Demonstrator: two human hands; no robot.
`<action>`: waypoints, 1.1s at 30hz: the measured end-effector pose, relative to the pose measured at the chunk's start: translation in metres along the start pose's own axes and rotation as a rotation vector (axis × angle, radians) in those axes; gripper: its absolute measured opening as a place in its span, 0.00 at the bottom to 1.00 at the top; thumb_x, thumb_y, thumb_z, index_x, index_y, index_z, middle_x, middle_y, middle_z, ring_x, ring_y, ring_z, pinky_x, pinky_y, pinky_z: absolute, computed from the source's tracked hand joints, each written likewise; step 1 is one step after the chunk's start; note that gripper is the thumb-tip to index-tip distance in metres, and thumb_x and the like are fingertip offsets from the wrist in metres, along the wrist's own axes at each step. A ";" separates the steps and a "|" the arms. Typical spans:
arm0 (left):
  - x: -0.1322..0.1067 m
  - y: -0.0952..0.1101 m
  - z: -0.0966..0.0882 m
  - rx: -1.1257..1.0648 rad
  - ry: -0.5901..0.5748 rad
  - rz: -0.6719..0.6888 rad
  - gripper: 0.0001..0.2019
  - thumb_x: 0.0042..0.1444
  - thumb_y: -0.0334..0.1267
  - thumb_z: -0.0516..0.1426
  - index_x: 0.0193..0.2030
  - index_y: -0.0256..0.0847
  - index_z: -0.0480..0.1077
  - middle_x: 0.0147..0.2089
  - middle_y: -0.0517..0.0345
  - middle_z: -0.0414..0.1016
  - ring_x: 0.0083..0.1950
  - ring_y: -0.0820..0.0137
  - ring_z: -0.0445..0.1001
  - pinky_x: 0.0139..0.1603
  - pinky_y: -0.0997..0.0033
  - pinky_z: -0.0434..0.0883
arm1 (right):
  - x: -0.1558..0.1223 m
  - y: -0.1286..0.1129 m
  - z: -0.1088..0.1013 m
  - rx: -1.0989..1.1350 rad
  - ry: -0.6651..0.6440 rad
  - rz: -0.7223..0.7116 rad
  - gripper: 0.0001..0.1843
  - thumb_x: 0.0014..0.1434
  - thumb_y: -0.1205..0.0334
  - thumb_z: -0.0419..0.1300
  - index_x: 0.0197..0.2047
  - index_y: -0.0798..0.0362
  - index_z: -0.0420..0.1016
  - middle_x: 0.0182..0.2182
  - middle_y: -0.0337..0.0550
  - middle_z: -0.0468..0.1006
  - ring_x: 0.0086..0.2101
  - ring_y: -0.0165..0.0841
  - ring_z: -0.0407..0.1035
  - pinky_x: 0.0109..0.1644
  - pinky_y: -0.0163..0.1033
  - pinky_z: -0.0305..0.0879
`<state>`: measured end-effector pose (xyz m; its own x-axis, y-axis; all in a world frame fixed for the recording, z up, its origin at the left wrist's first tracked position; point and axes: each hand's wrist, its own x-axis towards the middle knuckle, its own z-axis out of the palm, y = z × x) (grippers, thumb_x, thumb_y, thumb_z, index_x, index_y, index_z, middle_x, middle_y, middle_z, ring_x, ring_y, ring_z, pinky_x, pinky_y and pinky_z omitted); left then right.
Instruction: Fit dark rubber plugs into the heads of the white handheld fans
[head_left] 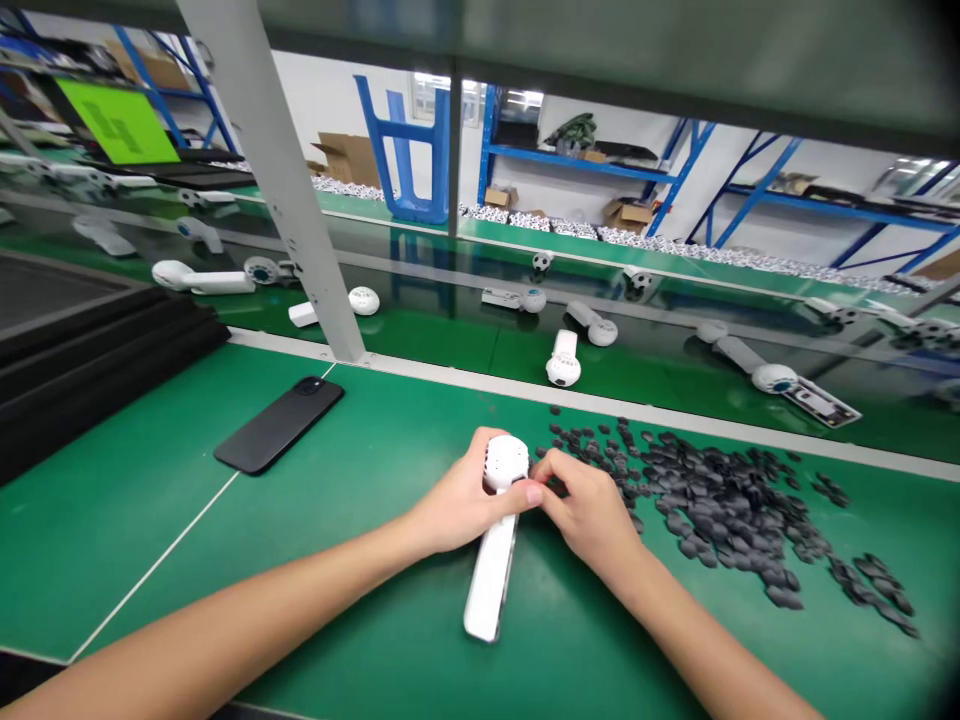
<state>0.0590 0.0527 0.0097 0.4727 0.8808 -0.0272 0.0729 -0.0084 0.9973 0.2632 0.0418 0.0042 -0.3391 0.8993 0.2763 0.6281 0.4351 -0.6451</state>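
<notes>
The white device (495,545) is at the near middle of the green worktop (360,620); take it as the hub of a clock, twelve pointing away from the wearer. Its round head (507,460) sits at twelve and its handle (489,590) runs down to six.

The left hand (459,508) comes in from eight o'clock and grips the device near its head, thumb across the front; its other fingers are mostly hidden. The right hand (592,508) comes in from four o'clock, its thumb and forefinger drawn close at the head's three o'clock side. I cannot tell whether they meet or pinch something small.

Just beside the right hand, from about one round to three o'clock, dark pieces (720,500) lie in a loose, spreading heap. A black phone (279,427) lies face down at ten, well apart, with a black stack (97,370) farther out the same way.

Beyond a pale strip (465,378), a glossy green surface (450,345) carries similar units, one (564,358) at one o'clock. A grey post (300,215) rises at eleven.
</notes>
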 end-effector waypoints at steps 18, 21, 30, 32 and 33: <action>-0.007 0.018 -0.009 -0.262 0.016 -0.132 0.27 0.59 0.49 0.66 0.59 0.46 0.60 0.47 0.54 0.76 0.27 0.70 0.79 0.26 0.70 0.76 | -0.005 0.025 -0.025 -0.313 -0.152 -0.150 0.12 0.73 0.56 0.57 0.50 0.45 0.82 0.41 0.45 0.80 0.43 0.40 0.76 0.43 0.41 0.73; -0.008 0.020 -0.007 -0.298 0.015 -0.077 0.30 0.61 0.47 0.65 0.62 0.49 0.52 0.43 0.57 0.76 0.32 0.67 0.81 0.35 0.63 0.79 | -0.003 0.016 -0.026 -0.099 -0.069 -0.074 0.14 0.75 0.58 0.53 0.46 0.48 0.81 0.38 0.44 0.82 0.39 0.38 0.78 0.45 0.42 0.74; -0.029 0.044 0.002 0.353 0.176 0.271 0.29 0.63 0.34 0.62 0.67 0.57 0.59 0.60 0.54 0.69 0.52 0.63 0.75 0.52 0.65 0.73 | -0.014 -0.034 -0.028 0.842 -0.014 0.270 0.10 0.63 0.54 0.70 0.37 0.51 0.80 0.31 0.42 0.86 0.32 0.36 0.82 0.38 0.38 0.80; -0.031 0.045 0.005 0.449 0.154 0.297 0.30 0.63 0.30 0.59 0.68 0.57 0.58 0.62 0.53 0.66 0.52 0.64 0.75 0.52 0.65 0.73 | -0.015 -0.039 -0.026 0.888 0.004 0.284 0.10 0.62 0.54 0.71 0.35 0.51 0.79 0.29 0.41 0.86 0.32 0.35 0.82 0.38 0.37 0.79; -0.031 0.044 0.006 0.470 0.141 0.305 0.31 0.62 0.30 0.59 0.69 0.56 0.56 0.62 0.52 0.65 0.51 0.64 0.74 0.52 0.65 0.73 | -0.015 -0.041 -0.026 0.890 0.005 0.283 0.10 0.62 0.55 0.71 0.34 0.51 0.79 0.29 0.40 0.85 0.31 0.34 0.81 0.38 0.37 0.79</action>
<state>0.0532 0.0217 0.0541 0.4140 0.8601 0.2981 0.3496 -0.4526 0.8204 0.2608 0.0114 0.0444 -0.2515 0.9675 0.0272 -0.0811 0.0069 -0.9967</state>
